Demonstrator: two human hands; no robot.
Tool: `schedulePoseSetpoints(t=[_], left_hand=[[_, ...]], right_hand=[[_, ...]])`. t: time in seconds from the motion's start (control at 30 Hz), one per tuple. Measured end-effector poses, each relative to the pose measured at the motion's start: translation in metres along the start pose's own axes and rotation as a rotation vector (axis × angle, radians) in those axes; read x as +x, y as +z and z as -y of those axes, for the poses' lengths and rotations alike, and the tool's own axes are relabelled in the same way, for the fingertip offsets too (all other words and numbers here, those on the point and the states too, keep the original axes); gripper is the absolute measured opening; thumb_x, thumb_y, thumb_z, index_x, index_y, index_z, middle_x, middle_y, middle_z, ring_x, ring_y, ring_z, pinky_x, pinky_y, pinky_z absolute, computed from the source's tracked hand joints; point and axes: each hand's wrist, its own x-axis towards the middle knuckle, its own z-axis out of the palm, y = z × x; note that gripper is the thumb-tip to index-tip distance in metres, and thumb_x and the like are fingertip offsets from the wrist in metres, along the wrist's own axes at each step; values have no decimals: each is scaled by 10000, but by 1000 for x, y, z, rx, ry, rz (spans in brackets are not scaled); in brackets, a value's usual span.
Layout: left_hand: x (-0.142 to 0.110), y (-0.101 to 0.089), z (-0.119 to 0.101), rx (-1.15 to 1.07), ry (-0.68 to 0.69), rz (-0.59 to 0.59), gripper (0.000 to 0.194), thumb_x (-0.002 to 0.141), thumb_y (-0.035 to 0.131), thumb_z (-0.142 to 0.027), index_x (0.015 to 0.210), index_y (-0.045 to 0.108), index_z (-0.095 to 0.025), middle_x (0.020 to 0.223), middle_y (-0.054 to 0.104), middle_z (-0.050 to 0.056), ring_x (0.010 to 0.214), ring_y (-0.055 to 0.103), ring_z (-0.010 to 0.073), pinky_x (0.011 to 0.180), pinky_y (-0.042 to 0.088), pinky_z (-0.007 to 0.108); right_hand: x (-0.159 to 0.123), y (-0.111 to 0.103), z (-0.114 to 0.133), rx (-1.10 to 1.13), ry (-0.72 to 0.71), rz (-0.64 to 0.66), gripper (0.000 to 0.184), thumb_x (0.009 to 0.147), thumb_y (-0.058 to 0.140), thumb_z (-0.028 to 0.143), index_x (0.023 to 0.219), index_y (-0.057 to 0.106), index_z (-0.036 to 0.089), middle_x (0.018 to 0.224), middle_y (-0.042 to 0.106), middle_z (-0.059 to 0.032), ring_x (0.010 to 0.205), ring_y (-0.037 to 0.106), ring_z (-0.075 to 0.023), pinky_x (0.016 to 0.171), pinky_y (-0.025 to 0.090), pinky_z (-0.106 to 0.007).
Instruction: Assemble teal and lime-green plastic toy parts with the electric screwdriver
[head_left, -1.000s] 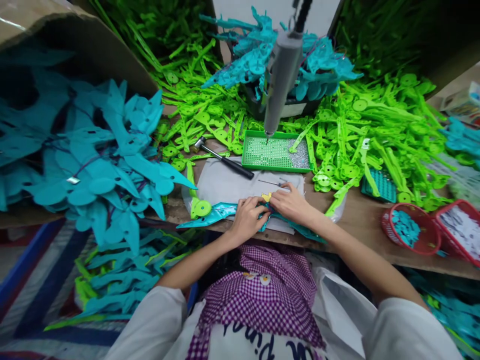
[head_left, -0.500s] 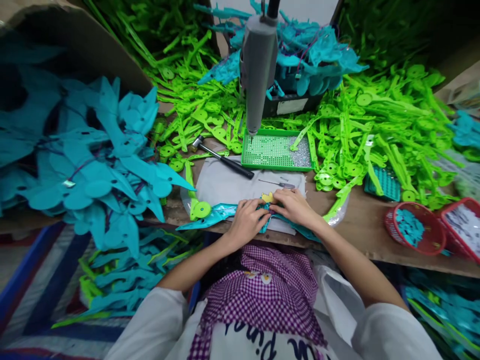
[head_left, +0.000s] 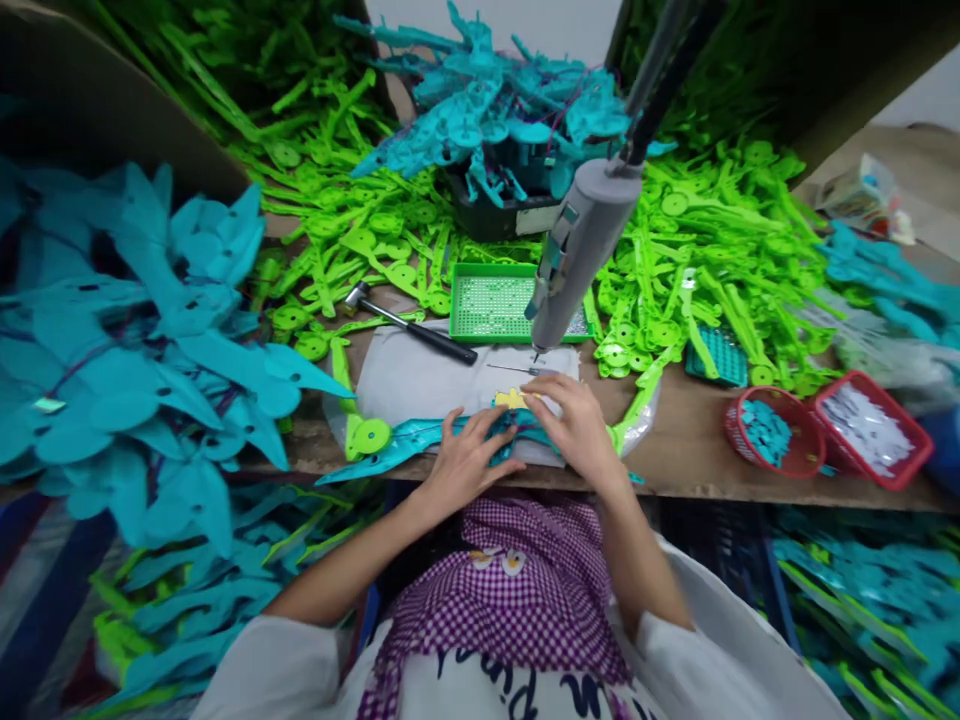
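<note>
A long blue plastic part [head_left: 409, 437] lies across the front of a grey cloth [head_left: 390, 375]. My left hand [head_left: 463, 458] grips its middle, fingers above and thumb below. At the far side of that middle sits a small yellow piece [head_left: 510, 398]. My right hand [head_left: 576, 425] is curled with its fingertips at the yellow piece's right end; the palm side is hidden. Just beyond my right hand hangs a grey electric screwdriver [head_left: 581, 255], tilted, its tip over the cloth. A thin hand screwdriver [head_left: 525, 370] rests under that tip.
A hammer [head_left: 420, 330] lies left of a green tray [head_left: 487, 338] of small metal bits. Green plastic arms [head_left: 675, 290] heap around the back; blue parts [head_left: 187, 330] pile at left. Red baskets [head_left: 814, 435] stand at right. A black bin [head_left: 480, 215] holds wired blue parts.
The electric screwdriver has swung from over the green tray to above the cloth, nearer my right hand. My hands have shifted slightly on the blue part. The view has turned somewhat to the right.
</note>
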Motion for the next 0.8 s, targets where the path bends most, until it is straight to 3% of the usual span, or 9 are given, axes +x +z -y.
schedulePoseSetpoints(t=[0.1,0.17,0.3,0.47,0.57,0.67,0.73,0.8], left_hand=[[-1,-1,-1,46,6,-7,471,836,594,-523,1232,586,-268,1376,508,133,1241,485,293,1068,204,544],[-2,-1,-2,74,27,4,569,796,627,-551,1278,553,-257,1383,497,151,1257,466,313,1055,221,541],[-7,5,2,119,61,-55,509,841,623,-456,1302,538,-257,1359,515,160,1242,486,302,1019,274,493],[-7,18,6,152,84,-190,413,874,605,-354,1274,567,-260,1316,551,150,1181,539,299,1011,280,487],[-5,21,5,168,82,-227,389,864,617,-342,1244,590,-270,1320,547,144,1178,540,308,1014,280,495],[-4,21,2,195,78,-240,392,866,612,-342,1253,582,-286,1317,552,132,1165,551,305,1033,265,503],[-4,20,-1,206,80,-237,395,872,604,-341,1262,576,-283,1311,558,132,1159,557,299,1045,253,502],[-4,20,-3,202,78,-227,392,877,597,-342,1262,578,-270,1306,564,134,1164,557,294,1054,244,494]], right_hand=[[5,-6,29,231,37,-412,213,936,466,325,974,652,229,980,679,-41,954,619,-172,884,477,-370],[2,-12,30,259,37,-549,185,917,498,313,946,661,232,949,681,-37,931,625,-172,881,491,-369],[-35,-46,-16,218,200,-690,163,873,564,310,919,678,204,910,684,-47,860,634,-172,819,502,-341],[-105,-107,-87,44,467,-1052,262,837,588,397,924,663,162,861,669,-49,771,614,-162,791,489,-339],[-133,-112,-101,-71,506,-985,265,850,567,400,911,654,157,876,670,-64,818,613,-183,805,485,-353],[-140,-89,-90,-160,470,-875,213,879,534,348,910,649,170,879,666,-72,814,613,-191,756,496,-343],[-136,-64,-72,-195,337,-793,160,887,528,281,929,649,185,887,675,-74,837,622,-193,764,499,-341],[-126,-38,-54,-217,129,-577,166,888,527,218,993,654,200,945,696,-76,906,633,-189,815,490,-340]])
